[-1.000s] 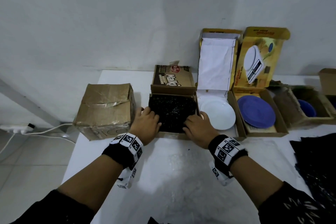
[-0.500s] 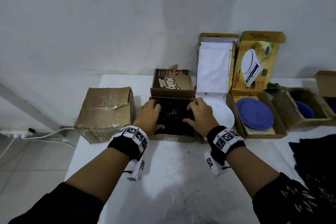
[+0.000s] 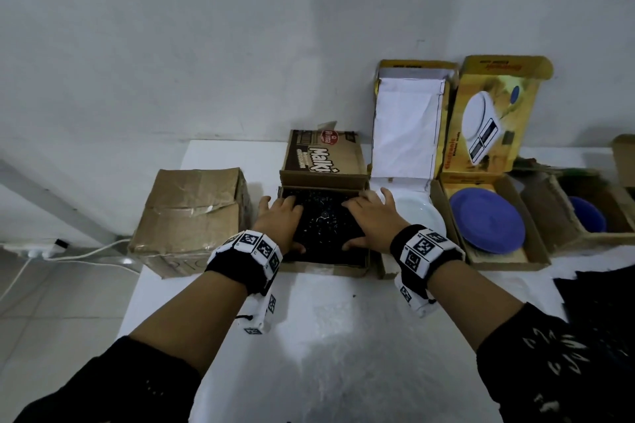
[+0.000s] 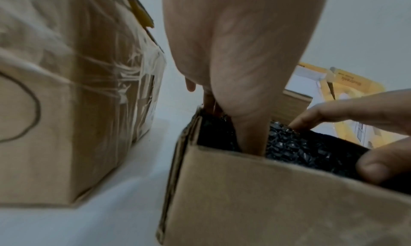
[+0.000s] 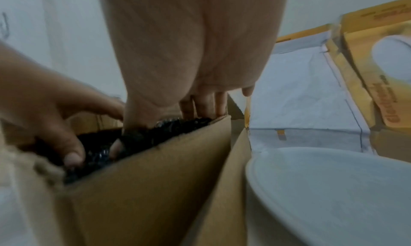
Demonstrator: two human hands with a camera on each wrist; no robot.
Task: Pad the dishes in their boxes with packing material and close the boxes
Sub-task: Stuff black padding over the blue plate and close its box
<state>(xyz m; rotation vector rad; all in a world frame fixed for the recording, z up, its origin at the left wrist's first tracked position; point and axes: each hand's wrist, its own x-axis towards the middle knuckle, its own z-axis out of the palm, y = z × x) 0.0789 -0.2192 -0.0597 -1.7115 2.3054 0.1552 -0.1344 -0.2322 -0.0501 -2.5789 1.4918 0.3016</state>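
Observation:
An open brown box with a printed lid standing up behind it sits mid-table. Black bubble wrap fills its top and hides whatever lies under it. My left hand lies flat on the wrap's left side, fingers straight and reaching to the far left corner. My right hand presses flat on the right side, thumb spread. In the left wrist view the left hand pushes its thumb into the wrap. In the right wrist view the right hand has its fingertips at the box's far wall.
A taped, closed carton stands to the left. To the right are open boxes with a white plate, a blue plate and a blue bowl. Black wrap sheets lie at the right edge.
Both hands slid from the box's near edge forward over the black wrap and now lie flat on it, fingers reaching toward the far wall.

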